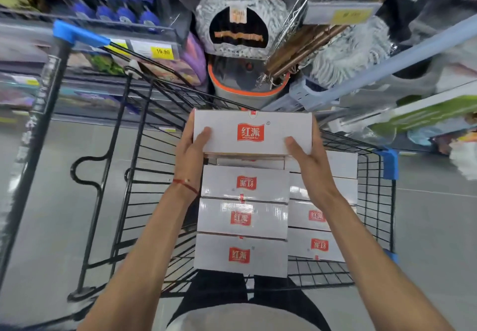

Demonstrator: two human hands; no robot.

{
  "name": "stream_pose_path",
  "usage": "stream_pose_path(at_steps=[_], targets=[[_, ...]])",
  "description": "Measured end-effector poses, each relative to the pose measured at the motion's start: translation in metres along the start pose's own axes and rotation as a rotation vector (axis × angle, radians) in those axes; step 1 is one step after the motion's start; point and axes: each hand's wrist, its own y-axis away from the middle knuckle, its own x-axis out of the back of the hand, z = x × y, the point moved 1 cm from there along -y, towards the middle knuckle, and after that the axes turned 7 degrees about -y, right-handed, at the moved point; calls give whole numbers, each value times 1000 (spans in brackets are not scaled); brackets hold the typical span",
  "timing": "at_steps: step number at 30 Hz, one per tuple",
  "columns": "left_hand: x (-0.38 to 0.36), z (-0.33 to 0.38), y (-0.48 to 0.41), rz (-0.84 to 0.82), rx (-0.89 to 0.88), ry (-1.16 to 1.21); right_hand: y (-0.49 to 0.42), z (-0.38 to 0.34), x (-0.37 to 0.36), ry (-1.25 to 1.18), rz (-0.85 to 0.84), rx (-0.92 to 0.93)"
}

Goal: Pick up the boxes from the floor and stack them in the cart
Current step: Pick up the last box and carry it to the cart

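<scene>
White cardboard box (252, 131), red logo, glossy

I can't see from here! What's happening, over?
Left hand, right hand gripping white box above cart. Stacked boxes below. Nothing blocking.

Arms outstretched, left hand (192, 149) and right hand (307, 159) clasp opposite ends of one box (224, 126).

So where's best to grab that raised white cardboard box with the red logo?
The white cardboard box is wide and shallow, so probably by its short ends, one from each side, as the left hand and right hand do now, thumbs on its top face.
</scene>
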Motion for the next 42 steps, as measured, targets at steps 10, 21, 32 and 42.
stream_pose_path(at_steps=[10,21,32,42], targets=[[-1,-59,-39,-78,141,-288,-13,53,2,9,25,-156],[3,-103,-68,-82,284,-511,-34,94,-7,59,62,-305],[-1,-110,-55,-58,250,-430,-16,100,-14,114,181,-320],[-2,-105,-18,-4,225,-486,27,87,-5,34,201,-287]])
